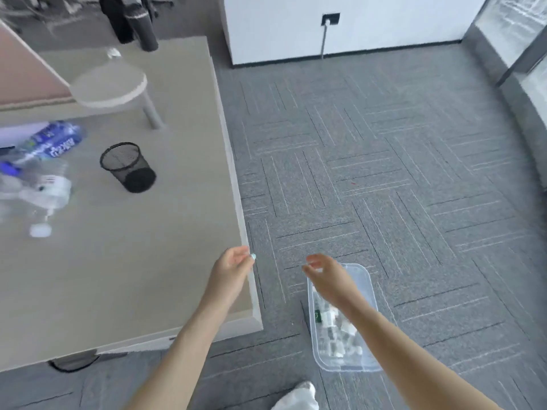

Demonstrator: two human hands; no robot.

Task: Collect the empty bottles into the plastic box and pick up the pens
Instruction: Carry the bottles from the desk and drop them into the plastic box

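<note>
Grey carpet, desk [118,261] | left hand [233,266], right hand [324,275] loose, empty | plastic box [359,272] beneath right hand | bottles [44,176] far left: likely light, crushable, grasp mid-body

We see beige rectangular desk [124,261] at left. On it: black wire-mesh pen cup [128,167] upright; clear plastic bottles with blue labels [44,164] lying at far left, blurred. Grey patterned carpet floor [384,173] at right carries clear plastic box [362,279], just beside desk corner, holding small bottles.
</note>
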